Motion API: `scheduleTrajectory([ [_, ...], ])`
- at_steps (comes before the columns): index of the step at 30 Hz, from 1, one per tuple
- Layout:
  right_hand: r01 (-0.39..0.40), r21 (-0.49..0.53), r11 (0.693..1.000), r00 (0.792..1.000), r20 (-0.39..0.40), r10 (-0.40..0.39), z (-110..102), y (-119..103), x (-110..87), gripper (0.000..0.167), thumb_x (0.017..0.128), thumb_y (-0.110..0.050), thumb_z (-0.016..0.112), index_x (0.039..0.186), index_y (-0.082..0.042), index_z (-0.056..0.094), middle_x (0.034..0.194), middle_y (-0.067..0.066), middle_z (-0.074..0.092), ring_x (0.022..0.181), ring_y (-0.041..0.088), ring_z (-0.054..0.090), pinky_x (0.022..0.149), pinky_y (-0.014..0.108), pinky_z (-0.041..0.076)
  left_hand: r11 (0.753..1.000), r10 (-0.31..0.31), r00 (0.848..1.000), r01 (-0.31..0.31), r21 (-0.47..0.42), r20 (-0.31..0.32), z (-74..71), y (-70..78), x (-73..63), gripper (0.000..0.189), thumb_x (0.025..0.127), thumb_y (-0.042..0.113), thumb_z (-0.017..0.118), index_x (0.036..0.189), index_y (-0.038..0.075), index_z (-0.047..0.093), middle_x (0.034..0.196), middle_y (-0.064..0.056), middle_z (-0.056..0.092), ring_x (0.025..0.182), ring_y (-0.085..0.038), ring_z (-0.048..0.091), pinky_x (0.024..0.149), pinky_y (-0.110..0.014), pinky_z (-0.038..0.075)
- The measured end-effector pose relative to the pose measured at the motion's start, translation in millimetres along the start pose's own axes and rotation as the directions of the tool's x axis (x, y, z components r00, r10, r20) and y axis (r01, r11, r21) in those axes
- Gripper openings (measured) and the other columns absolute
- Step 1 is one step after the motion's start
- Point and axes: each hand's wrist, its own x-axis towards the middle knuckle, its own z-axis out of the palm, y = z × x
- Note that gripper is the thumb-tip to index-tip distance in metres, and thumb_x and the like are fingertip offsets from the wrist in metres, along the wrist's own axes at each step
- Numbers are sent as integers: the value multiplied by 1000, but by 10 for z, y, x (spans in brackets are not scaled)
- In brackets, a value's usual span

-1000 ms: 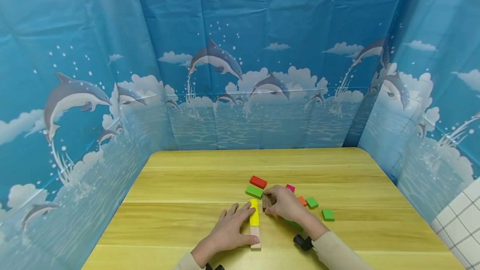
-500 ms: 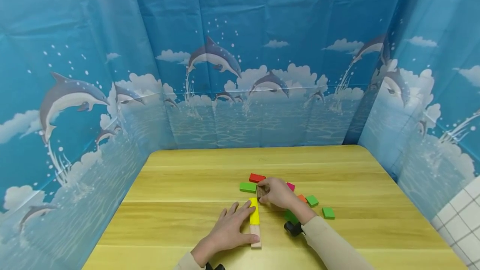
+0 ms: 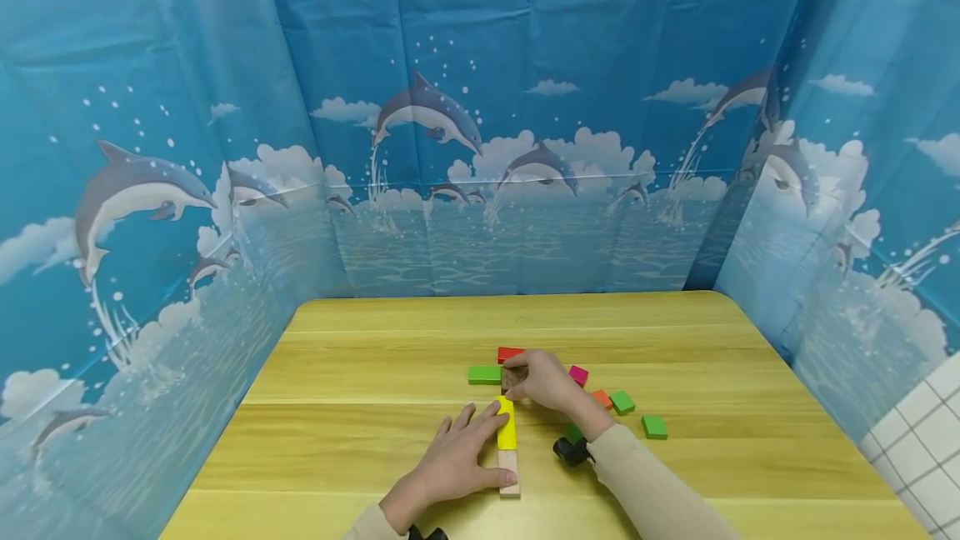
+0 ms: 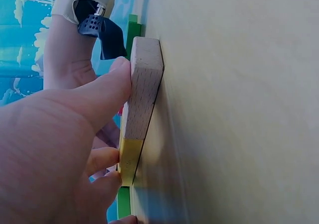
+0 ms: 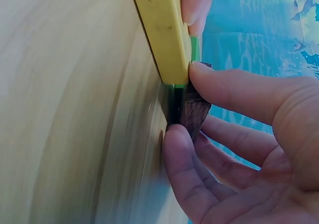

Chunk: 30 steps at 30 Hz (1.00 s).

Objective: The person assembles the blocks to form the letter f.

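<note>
My right hand (image 3: 546, 380) pinches a dark brown wooden block (image 3: 513, 377) between thumb and fingers, at the far end of a yellow block (image 3: 507, 433). In the right wrist view the brown block (image 5: 194, 115) sits tilted just past the yellow block's end. A plain wood block (image 3: 508, 463) lies end to end with the yellow one, toward me. My left hand (image 3: 459, 463) rests on this row with fingers spread, thumb on the plain block and fingertips on the yellow. Touching or nearly touching the brown block on its left is a green block (image 3: 483, 375).
Behind the right hand lies a red block (image 3: 510, 354), partly covered. To its right are a magenta block (image 3: 577, 375), an orange block (image 3: 602, 399) and small green blocks (image 3: 654, 427). Another green block (image 3: 573, 432) shows under the right wrist. A dolphin curtain (image 3: 480, 248) surrounds the table.
My right hand has moved left with the brown block, from beside the yellow block to its far end. The green block has slid left. The left hand stays in place.
</note>
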Motion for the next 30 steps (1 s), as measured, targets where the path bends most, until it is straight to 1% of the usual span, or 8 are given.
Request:
scheduleTrajectory([
  [3,15,-8,1000,1000,6,-15,28,-6,23,55,82,-12,85,132,-4,66,126,10,66,115,31,61,91,48,53,1000,-1,1000,1,-3,2,5,-4,-2,86,87,69,63,156,22,41,165,3,24,149,-42,19,112,-72,14],
  [8,-5,5,1000,1000,15,5,49,-15,44,56,83,-10,84,134,-4,64,130,11,64,120,33,58,95,50,52,1000,-3,1000,3,-2,2,12,-12,1,86,87,70,62,156,23,40,166,3,23,149,-42,18,112,-72,13],
  [16,6,10,1000,1000,23,-7,39,-20,51,57,82,-10,84,135,-4,63,132,12,63,121,33,57,95,50,51,1000,-6,1000,6,10,0,17,-12,12,87,87,71,61,157,23,40,166,4,23,150,-42,18,112,-72,14],
  [21,43,2,999,999,22,-43,42,-23,43,52,85,-10,82,133,-2,65,128,12,64,116,33,60,92,49,53,1000,-8,1000,8,9,1,6,0,7,87,87,70,61,156,22,41,166,2,24,150,-41,18,112,-72,14],
  [24,59,-15,998,998,13,-59,53,-21,32,47,88,-10,79,132,-3,65,126,11,65,111,30,62,90,47,54,1000,-9,1000,9,7,-1,0,8,5,86,87,70,61,156,22,41,166,3,24,150,-41,18,112,-72,14],
  [30,49,-24,998,999,-6,-49,77,-8,9,45,89,-7,77,133,-4,66,125,9,65,105,25,62,86,44,55,1000,-9,1000,9,0,2,-2,23,-10,86,87,69,62,156,22,41,166,3,23,149,-42,18,112,-72,13],
])
